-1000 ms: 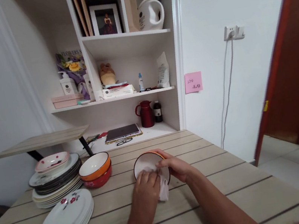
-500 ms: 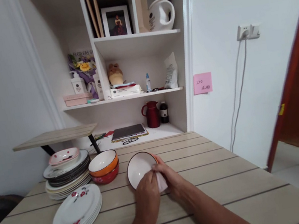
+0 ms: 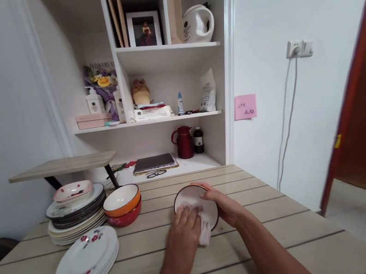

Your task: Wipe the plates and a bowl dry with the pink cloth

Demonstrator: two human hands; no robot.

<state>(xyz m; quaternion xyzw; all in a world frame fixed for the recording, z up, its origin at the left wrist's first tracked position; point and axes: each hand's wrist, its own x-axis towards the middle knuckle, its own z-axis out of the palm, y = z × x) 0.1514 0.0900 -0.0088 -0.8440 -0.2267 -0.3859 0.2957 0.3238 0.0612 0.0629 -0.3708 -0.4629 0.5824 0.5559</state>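
A bowl with a white inside and a dark rim is tilted toward me above the wooden table. My right hand grips its right side, thumb over the rim and fingers behind. Inside the bowl, my left hand presses a pale pinkish cloth against the surface, its fingers over the fabric. One end of the cloth hangs over the near rim. The bowl's outer side is hidden from me.
Left of my hands, an orange bowl sits in a red bowl. Flowered white plates are stacked nearer me, and a taller stack of plates stands behind. A small raised shelf overhangs the back left.
The bowl has moved right and turned, with my right hand on its right side. My left hand and the cloth have gone from the rim into the bowl.
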